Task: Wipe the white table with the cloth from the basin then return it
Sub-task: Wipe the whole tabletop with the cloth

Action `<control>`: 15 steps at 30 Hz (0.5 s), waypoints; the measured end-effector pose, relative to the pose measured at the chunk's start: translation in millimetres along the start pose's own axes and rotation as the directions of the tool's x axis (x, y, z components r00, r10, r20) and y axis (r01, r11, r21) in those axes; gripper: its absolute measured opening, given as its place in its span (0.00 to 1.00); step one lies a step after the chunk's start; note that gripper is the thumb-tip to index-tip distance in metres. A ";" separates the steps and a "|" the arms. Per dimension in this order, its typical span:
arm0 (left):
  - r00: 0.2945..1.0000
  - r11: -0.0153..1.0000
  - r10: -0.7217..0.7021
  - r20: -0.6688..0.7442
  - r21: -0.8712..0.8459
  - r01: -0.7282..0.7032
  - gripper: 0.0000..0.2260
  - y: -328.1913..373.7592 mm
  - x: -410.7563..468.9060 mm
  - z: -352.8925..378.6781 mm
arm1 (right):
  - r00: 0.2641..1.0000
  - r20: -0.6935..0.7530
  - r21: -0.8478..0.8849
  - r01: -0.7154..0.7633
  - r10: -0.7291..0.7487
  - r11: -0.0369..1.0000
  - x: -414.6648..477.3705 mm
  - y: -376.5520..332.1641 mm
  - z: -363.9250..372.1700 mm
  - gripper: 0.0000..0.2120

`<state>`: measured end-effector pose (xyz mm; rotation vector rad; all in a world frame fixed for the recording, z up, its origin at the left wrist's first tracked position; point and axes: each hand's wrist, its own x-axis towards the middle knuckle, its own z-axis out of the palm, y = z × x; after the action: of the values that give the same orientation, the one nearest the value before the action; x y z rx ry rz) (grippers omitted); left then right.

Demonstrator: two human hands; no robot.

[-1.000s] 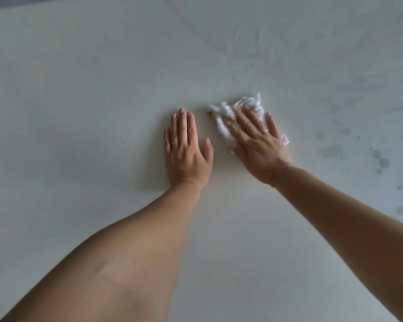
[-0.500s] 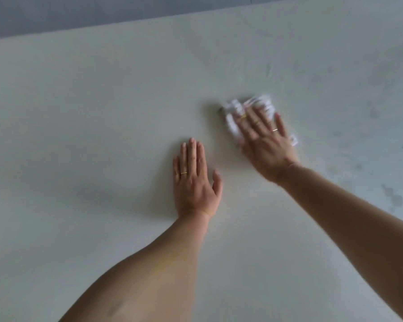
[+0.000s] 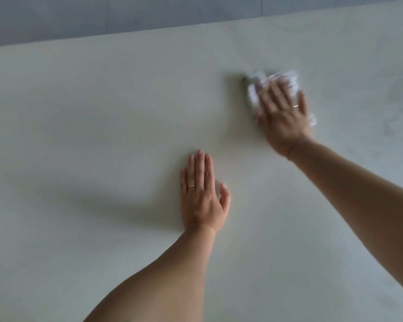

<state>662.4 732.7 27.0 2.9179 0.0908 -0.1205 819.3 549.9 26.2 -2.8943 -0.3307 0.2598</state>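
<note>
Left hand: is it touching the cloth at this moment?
No: the left hand lies flat on the bare white table, well apart from the cloth, which is pressed under the right hand.

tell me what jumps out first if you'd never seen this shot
The right hand stands out first, pressed flat on a crumpled white cloth far out on the white table, both blurred by motion. Nearer the person, the left hand lies flat and bare on the table, a gold ring on one finger.
</note>
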 end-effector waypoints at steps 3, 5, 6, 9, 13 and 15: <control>1.000 1.000 -0.003 0.001 -0.003 0.003 0.30 0.5 -0.1 0.1 | 0.904 -0.040 0.162 -0.414 0.425 0.896 21.2 -2.2 -3.2 0.25; 1.000 1.000 -0.006 0.007 -0.010 0.006 0.30 -0.1 -1.1 -0.1 | 0.902 -0.028 0.172 -0.421 0.432 0.891 23.6 -39.7 2.8 0.26; 1.000 1.000 -0.008 0.007 -0.011 0.008 0.30 0.1 -1.2 -0.7 | 0.944 -0.019 0.161 -0.322 0.329 0.933 20.9 -59.9 6.6 0.26; 1.000 1.000 -0.020 0.018 -0.012 0.020 0.30 1.7 -0.5 -2.5 | 0.995 0.043 0.074 0.084 -0.087 0.994 8.0 -89.2 14.6 0.26; 1.000 1.000 -0.002 0.019 -0.002 0.002 0.30 0.4 -0.7 -1.8 | 0.974 0.021 -0.027 0.227 -0.227 0.973 34.6 -43.2 2.8 0.24; 1.000 1.000 -0.001 0.019 0.001 0.001 0.30 -0.2 -0.6 -1.1 | 0.999 -0.045 0.018 0.000 0.000 1.000 54.2 -15.2 -4.0 0.24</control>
<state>661.9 733.1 28.1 2.9171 0.0893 -0.1486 869.1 576.6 25.4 -2.8778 -0.3190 0.1963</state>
